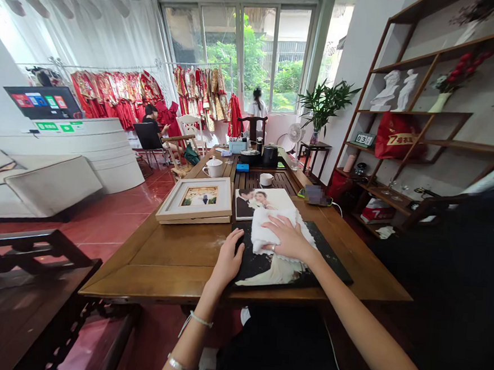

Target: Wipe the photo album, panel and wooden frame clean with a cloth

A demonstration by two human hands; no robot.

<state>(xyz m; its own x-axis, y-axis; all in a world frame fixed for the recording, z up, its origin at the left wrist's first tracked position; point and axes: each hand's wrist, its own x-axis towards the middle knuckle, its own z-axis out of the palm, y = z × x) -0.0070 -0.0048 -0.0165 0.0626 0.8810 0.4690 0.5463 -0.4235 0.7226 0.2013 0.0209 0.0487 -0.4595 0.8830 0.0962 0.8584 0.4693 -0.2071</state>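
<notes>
A large dark photo panel [330, 261] with a pale dress in its picture lies flat at the table's near edge. My right hand [288, 238] holds a fluffy white cloth [264, 240] down against it, fingers spread over the top; the palm side is hidden. My left hand [229, 257] rests open on the panel's left edge, fingers stretched forward. Just beyond the cloth is a lighter photo print [245, 207] of two people, partly covered by it. White framed pictures [164, 208] lie stacked to the left, a small photo showing in the top one.
On the wooden table [152, 263] farther back are a white lidded pot [213, 167], a white cup [266, 179], a blue box [242, 168] and a phone with a cable [316, 195]. A wooden chair [24, 282] stands left. Two people are in the background.
</notes>
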